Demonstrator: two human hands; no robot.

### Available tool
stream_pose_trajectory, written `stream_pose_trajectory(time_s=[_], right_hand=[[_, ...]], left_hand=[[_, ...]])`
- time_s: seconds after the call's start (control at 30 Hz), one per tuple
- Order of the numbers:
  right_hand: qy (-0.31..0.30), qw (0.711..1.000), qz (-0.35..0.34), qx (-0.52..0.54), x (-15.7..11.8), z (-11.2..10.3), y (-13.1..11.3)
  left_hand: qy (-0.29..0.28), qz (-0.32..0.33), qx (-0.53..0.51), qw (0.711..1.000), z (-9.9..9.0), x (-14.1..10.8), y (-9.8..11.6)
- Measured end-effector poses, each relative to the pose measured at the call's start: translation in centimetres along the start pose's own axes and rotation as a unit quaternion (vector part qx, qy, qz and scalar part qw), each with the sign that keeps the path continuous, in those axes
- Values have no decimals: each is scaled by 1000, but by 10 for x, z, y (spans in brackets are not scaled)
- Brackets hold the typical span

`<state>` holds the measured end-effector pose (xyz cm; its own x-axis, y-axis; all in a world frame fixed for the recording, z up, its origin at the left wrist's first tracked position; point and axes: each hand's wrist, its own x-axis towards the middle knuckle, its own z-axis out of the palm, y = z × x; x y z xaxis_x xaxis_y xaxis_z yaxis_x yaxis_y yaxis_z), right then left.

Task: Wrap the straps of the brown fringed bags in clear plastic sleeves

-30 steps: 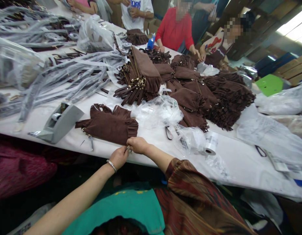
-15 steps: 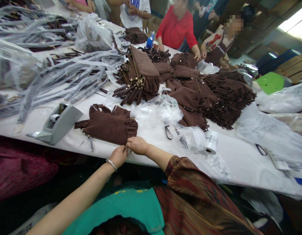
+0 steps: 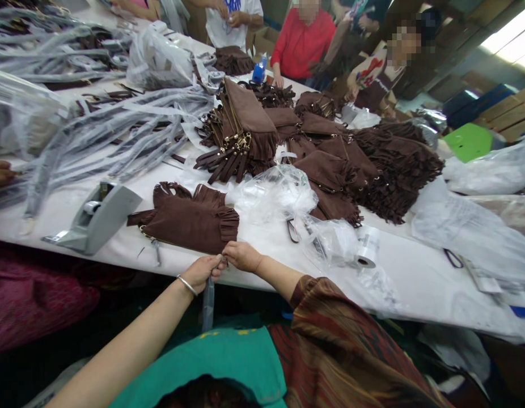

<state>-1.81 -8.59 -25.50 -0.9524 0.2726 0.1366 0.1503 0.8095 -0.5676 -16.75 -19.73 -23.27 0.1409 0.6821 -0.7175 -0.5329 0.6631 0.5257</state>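
Observation:
A brown fringed bag [image 3: 186,224] lies flat at the table's front edge, its zipper side toward me. At its lower right corner my two hands meet, fingers closed. My left hand [image 3: 203,272], with a silver bangle at the wrist, grips a plastic-wrapped strap [image 3: 208,303] that hangs below the table edge. My right hand [image 3: 242,256] pinches at a small piece beside the left fingertips, too small to name. Crumpled clear plastic [image 3: 273,192] lies right of the bag.
A grey tape dispenser [image 3: 94,218] stands at the left. Behind are stacked brown bags [image 3: 254,116] and wrapped straps [image 3: 130,124]. A label roll [image 3: 367,249] lies to the right. People stand across the table, and another person's hand [image 3: 1,173] shows at the left edge.
The wrapped strap now hangs from my left hand, which has turned and shifted slightly left. Another person's hand has appeared at the left edge. Across the table, the red-sleeved arm has drawn back.

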Motion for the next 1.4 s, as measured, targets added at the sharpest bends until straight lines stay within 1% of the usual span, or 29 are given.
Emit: stream_pose_trajectory(time_s=[0.07,0.13,0.23,0.37,0.43,0.5,0.53,0.6,0.63,0.7,0.73,0.77,0.8,0.83,0.87,0.9,0.93,0.97,1.03,1.07,1.13,1.2,1.23,1.3,1.37,1.4], right_hand=[[-5,1000,-1,2,-1,0,-1],[-13,1000,-8,2,0,-1,-2],[-30,999,-17,-6,2,-4,-5],[-66,997,0,-36,4,-7,-11],[-73,996,13,-52,0,-9,-16],[-53,997,20,-53,-8,-15,-20],[-29,998,26,-48,-12,-21,-21],[46,997,55,-41,-16,-42,-14],[91,992,79,-42,-16,-57,-7],[175,974,135,-51,-8,-96,15],[206,963,166,-58,-1,-117,27],[225,952,199,-65,7,-138,39],[230,942,232,-72,15,-155,49],[228,934,264,-77,21,-168,58],[223,929,285,-79,26,-176,63],[218,928,294,-77,28,-177,65],[215,930,289,-71,28,-173,64],[212,936,275,-59,24,-162,60],[191,951,243,-28,8,-130,47],[170,956,240,-13,-3,-111,39],[115,953,280,0,-28,-76,24],[70,938,339,1,-49,-50,13],[55,932,358,2,-56,-42,10],[39,932,361,8,-61,-34,7],[36,943,331,15,-54,-35,7],[41,948,314,23,-46,-38,7]], left_hand=[[5,-16,-27,999,-1,1,1],[27,-24,-34,999,-1,3,2],[62,-23,-5,998,1,5,2],[101,-13,76,992,5,8,-1],[116,7,139,983,5,10,-2],[126,36,217,967,4,12,-4],[130,49,251,958,4,13,-5],[143,75,304,939,1,14,-6],[149,85,320,932,0,15,-6],[161,103,342,920,-1,16,-8],[165,110,347,917,-1,17,-9],[167,115,346,916,-1,18,-10],[169,116,342,917,0,19,-10],[173,117,338,918,1,19,-10],[176,117,335,918,2,19,-10],[180,116,333,918,4,19,-9],[184,114,332,918,5,18,-8],[187,113,333,917,6,17,-7],[192,111,337,915,6,16,-4],[194,110,341,913,5,15,-3],[197,109,348,910,4,16,-2],[199,111,351,908,3,17,-3],[199,112,350,909,3,18,-3],[195,114,351,909,4,19,-4],[185,117,371,902,6,19,-5],[184,120,383,897,6,19,-5]])
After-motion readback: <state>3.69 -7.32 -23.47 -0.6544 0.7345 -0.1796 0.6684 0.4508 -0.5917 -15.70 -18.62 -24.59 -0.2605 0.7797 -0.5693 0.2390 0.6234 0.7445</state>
